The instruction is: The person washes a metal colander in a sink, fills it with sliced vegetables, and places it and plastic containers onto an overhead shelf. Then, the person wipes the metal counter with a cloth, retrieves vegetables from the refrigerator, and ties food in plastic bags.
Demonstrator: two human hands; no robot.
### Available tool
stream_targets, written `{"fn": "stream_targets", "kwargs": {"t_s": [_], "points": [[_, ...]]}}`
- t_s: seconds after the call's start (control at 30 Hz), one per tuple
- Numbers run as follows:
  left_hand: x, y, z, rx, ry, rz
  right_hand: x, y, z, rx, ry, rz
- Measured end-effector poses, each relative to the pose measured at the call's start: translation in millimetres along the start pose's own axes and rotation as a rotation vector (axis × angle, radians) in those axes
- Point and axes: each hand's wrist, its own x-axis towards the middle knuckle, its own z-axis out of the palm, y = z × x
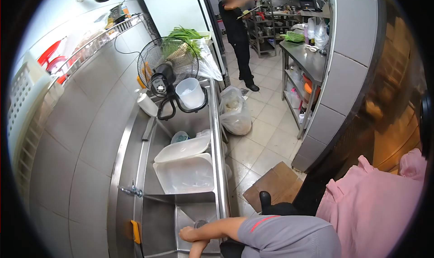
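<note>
My right hand point(187, 233) is over the near basin of the steel sink point(158, 213), its fingers curled in. Whatever it may hold is hidden. Just below it, my left arm reaches in from the bottom edge, and the left hand point(198, 246) lies against or under the right one. Its fingers do not show clearly. Beyond the hands is the drain point(200, 224) in the basin floor. A yellow-handled tool point(135, 231) lies along the sink's left ledge, and a tap point(131, 191) juts from the wall side.
Translucent plastic tubs point(185, 174) fill the far basin. Past them are a fan point(165, 77), a white bucket point(190, 94) and green onions point(185, 33). A plastic bag point(236, 113) and cardboard point(273, 185) lie on the floor. Another person point(239, 36) stands by a steel table point(307, 59).
</note>
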Motion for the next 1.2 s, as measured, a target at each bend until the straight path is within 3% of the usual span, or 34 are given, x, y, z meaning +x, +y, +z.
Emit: {"fn": "stream_targets", "kwargs": {"t_s": [0.1, 0.17, 0.23, 0.27, 0.3, 0.33, 0.37, 0.43, 0.57, 0.63, 0.83, 0.97, 1.1, 1.17, 1.2], "points": [[8.6, 9.3, -32.8, 0.001, 0.151, 0.179, 11.0, 31.3, -45.1, 0.12, -0.083, -0.041], [23.3, 30.3, -70.5, 0.008, 0.275, 0.339, -1.3, 64.3, -90.9, 0.416, -0.153, -0.09], [39.3, 41.3, -90.2, 0.108, 0.507, 0.308, -71.4, 89.4, -156.1, 0.901, -0.18, -0.059], [58.3, 65.0, -103.8, -0.222, 0.594, 0.195, -97.8, 108.3, -176.2, 1.14, -0.337, -0.113], [81.7, 85.7, -115.2, -0.555, 0.667, 0.079, -138.1, 122.4, -201.2, 1.173, -0.288, -0.153], [100.1, 80.5, -108.2, -0.353, 0.722, 0.062, -172.4, 141.5, -217.7, 1.217, -0.207, -0.223], [139.8, 100.5, -107.9, -0.453, 1.004, -0.01, -188.9, 170.4, -218.2, 1.311, -0.119, -0.219], [196.1, 119.9, -109.7, -0.509, 0.979, -0.027, -242.8, 217.4, -228.4, 1.337, 0.125, -0.183], [301.8, 178.7, -103.9, -0.89, 0.64, 0.003, -333.4, 297.2, -232.1, 0.944, 0.74, 0.159], [339.4, 205.3, -104.8, -0.848, 0.523, 0.117, -373.2, 319.5, -237.2, 0.776, 0.99, 0.413], [433.4, 238.4, -92.8, -0.812, 0.313, 0.198, -444.9, 373.2, -255.4, 0.818, 1.538, 0.631], [505.3, 230.2, -61.0, -0.806, 0.18, 0.121, -471.7, 410.2, -278.2, 0.96, 1.655, 0.553], [589.7, 222.6, -30.6, -0.695, 0.05, 0.233, -486.8, 457.3, -318.7, 1.122, 1.686, 0.434], [629.0, 233.7, -35.0, -0.748, -0.077, 0.249, -484.3, 488.3, -344.6, 1.111, 1.627, 0.351], [650.4, 238.9, -36.7, -0.916, -0.157, 0.245, -481.6, 500.5, -360.9, 1.119, 1.571, 0.33]]}}
